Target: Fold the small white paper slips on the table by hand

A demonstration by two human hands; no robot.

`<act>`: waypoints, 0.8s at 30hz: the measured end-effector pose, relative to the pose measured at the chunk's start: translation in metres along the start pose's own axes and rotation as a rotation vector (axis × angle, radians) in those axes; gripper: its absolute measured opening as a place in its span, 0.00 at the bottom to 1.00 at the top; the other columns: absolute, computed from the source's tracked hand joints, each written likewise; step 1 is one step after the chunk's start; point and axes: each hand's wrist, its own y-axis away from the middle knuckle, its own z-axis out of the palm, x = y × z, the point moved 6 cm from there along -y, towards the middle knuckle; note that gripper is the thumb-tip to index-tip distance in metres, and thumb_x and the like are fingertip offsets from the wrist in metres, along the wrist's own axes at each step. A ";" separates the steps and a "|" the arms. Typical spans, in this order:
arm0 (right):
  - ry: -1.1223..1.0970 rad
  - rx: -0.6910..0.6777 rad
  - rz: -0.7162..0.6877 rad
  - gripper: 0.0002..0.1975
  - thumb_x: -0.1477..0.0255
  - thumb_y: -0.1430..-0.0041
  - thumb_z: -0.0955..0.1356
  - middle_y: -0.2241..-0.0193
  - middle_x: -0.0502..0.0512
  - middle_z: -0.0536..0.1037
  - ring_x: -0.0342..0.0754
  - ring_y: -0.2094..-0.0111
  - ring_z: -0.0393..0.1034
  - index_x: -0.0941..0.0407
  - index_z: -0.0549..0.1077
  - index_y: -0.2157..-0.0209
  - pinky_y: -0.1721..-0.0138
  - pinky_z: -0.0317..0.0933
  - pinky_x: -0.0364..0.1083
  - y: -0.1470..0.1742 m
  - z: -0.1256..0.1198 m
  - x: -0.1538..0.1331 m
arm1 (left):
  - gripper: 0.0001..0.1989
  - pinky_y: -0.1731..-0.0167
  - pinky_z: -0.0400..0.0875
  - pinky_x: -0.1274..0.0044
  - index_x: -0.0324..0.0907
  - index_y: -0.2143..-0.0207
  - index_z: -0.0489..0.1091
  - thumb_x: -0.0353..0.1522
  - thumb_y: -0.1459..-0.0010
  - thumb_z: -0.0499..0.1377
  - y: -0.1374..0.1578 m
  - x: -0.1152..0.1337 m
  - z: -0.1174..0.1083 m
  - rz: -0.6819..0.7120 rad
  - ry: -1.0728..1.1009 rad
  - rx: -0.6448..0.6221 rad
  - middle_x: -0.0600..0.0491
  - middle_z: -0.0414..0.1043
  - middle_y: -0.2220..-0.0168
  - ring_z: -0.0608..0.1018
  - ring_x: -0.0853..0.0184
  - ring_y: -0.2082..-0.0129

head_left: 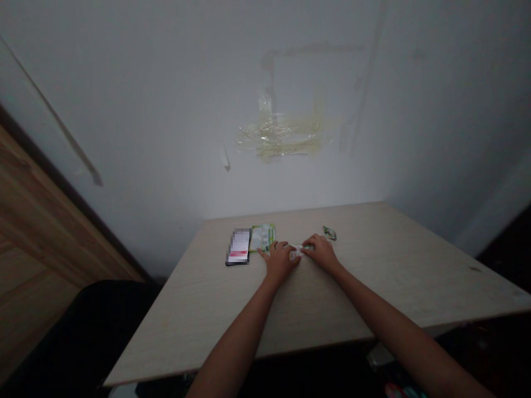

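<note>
A small white and green packet (296, 252) lies flat on the table between my two hands, its edges partly hidden under my fingers. At its left end, my left hand (281, 262) holds it with thumb and forefinger, while the outer fingers rest spread on the tabletop. My right hand (323, 252) pinches the right end, fingers curled. Just beyond my left hand is a larger green and white printed pouch (261, 237), its lower right corner close to my fingers. A small crumpled green packet (329, 232) sits past my right hand.
A phone (239, 247) with a lit, blurred screen lies left of the pouch. The pale wooden table (199, 315) meets a wall (166, 138) bearing old tape. A dark object (108, 309) and wooden panelling (33, 232) stand at the left.
</note>
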 end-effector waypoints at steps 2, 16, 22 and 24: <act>-0.002 -0.002 0.002 0.11 0.62 0.44 0.71 0.59 0.55 0.76 0.51 0.54 0.67 0.52 0.80 0.62 0.52 0.56 0.47 -0.001 0.001 0.001 | 0.15 0.42 0.33 0.37 0.57 0.55 0.75 0.47 0.43 0.60 0.000 0.001 0.000 0.011 -0.003 -0.010 0.54 0.70 0.43 0.61 0.50 0.39; 0.004 0.015 0.018 0.11 0.63 0.45 0.72 0.59 0.54 0.77 0.51 0.54 0.67 0.52 0.79 0.62 0.53 0.56 0.47 -0.001 0.001 0.002 | 0.14 0.42 0.31 0.37 0.59 0.55 0.75 0.46 0.43 0.60 0.000 0.003 -0.003 0.047 0.024 -0.003 0.56 0.72 0.45 0.61 0.51 0.39; 0.022 0.007 0.009 0.12 0.62 0.43 0.71 0.58 0.55 0.77 0.51 0.54 0.68 0.53 0.79 0.60 0.53 0.57 0.46 -0.001 0.000 0.001 | 0.13 0.42 0.30 0.38 0.63 0.55 0.75 0.46 0.42 0.59 0.000 0.004 -0.003 0.055 -0.003 -0.035 0.57 0.73 0.47 0.62 0.52 0.40; 0.038 0.001 0.011 0.12 0.62 0.43 0.71 0.58 0.55 0.77 0.51 0.54 0.68 0.53 0.79 0.60 0.53 0.57 0.46 0.000 0.000 0.001 | 0.12 0.42 0.28 0.38 0.64 0.55 0.75 0.47 0.41 0.58 0.001 0.005 -0.004 0.071 -0.019 -0.033 0.58 0.73 0.46 0.63 0.53 0.40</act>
